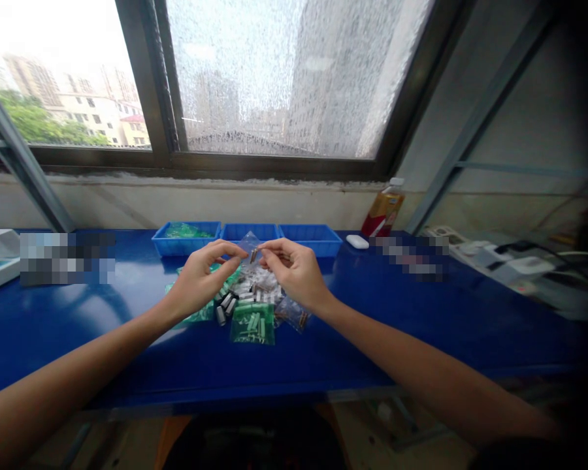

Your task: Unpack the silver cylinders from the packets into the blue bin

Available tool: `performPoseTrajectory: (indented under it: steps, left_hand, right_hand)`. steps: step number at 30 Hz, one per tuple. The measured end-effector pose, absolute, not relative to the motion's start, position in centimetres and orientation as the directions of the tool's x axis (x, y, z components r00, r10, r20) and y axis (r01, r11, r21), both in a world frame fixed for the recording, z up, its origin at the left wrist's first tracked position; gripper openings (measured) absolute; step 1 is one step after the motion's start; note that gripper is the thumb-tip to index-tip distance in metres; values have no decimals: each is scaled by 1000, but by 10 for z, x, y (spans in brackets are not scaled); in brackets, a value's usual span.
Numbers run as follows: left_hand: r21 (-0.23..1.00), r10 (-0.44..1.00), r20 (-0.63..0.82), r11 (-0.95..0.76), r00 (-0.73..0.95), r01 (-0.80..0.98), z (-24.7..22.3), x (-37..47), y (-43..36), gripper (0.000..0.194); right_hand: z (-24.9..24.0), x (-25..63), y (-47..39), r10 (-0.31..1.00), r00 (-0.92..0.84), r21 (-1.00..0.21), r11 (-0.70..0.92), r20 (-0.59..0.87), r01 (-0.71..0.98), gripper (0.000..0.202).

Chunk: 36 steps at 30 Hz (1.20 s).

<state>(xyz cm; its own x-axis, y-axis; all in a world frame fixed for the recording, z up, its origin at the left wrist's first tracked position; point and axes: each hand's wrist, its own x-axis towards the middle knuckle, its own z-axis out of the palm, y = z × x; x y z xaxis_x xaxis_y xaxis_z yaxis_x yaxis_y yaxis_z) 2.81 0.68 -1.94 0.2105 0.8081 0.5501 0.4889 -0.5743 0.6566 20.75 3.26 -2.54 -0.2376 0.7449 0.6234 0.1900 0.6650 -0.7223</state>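
Note:
Between my two hands a small clear plastic bag [249, 243] with brown metal-looking pieces inside is raised above the pile. My left hand [206, 274] pinches its left edge, and my right hand [294, 269] pinches its right side. Below lie a green bag with pale pieces [253, 324], several loose grey-white cylinders with black parts [226, 305], and white pieces in clear bags [259, 290]. Another clear bag with brown pieces [296, 313] rests under my right hand. More green bags [200, 313] are partly hidden by my left hand.
Three blue trays [304, 245] stand in a row behind the pile; the left one holds green bags [183, 230]. A white case [357, 242] and a bottle [385, 209] are at the back right. Power strips [524, 266] lie at the far right.

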Motion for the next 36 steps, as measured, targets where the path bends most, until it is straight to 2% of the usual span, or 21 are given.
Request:
performPoseTrajectory:
  steps: [4,7,9,13,16,18,20,22,25,28,30,32,36]
  left_hand:
    - [658,831,531,-529,169,536,-20,29,8,16]
    - [691,865,480,-476,146,544,-18,30,7,22]
    - [767,904,403,-420,146,485,-18,30,7,32]
    - [951,958,157,-212,238,226,-20,31,8,57]
    - [981,956,108,-146,275,124,-23,32,11,48]
    - [964,958,195,-227,212,137,-24,31,14,33]
    - [895,924,360,-381,129,232,-24,29,15,21]
    - [739,830,550,-536,94,408,-23,26,14,17]
    - [383,622,749,-688,228,617,-22,24,10,15]
    - [137,458,798,-770,391,624,-22,25,8,22]
    - [80,421,797,-784,432,616,-23,25,8,28]
    - [76,425,789,-785,444,615,-23,25,9,34]
    - [90,421,780,-808,463,583,-21,24,5,39]
  right_hand:
    - [-23,214,33,591,-317,-468,794,741,388,15]
    - [-21,216,32,537,-377,-346,814,755,466,18]
    - [-20,216,31,526,-422,-295,814,738,500,20]
    - [-21,216,30,464,-550,-182,853,695,490,21]
    - [-21,216,28,392,-639,-99,890,661,445,24]
    - [-20,214,24,369,-657,-80,901,658,425,25]
    - [-20,212,21,395,-632,-135,898,667,419,23]
    - [-20,208,18,487,-575,-290,868,657,404,23]
    - [-21,203,18,678,-515,-630,716,524,302,30]
    - [-23,199,20,795,-499,-874,465,344,139,39]
    - [-25,198,24,834,-475,-939,340,281,42,35]
    - [-25,201,28,853,-455,-963,266,257,-44,28]
    - [-21,210,37,858,-432,-961,244,276,-131,16]
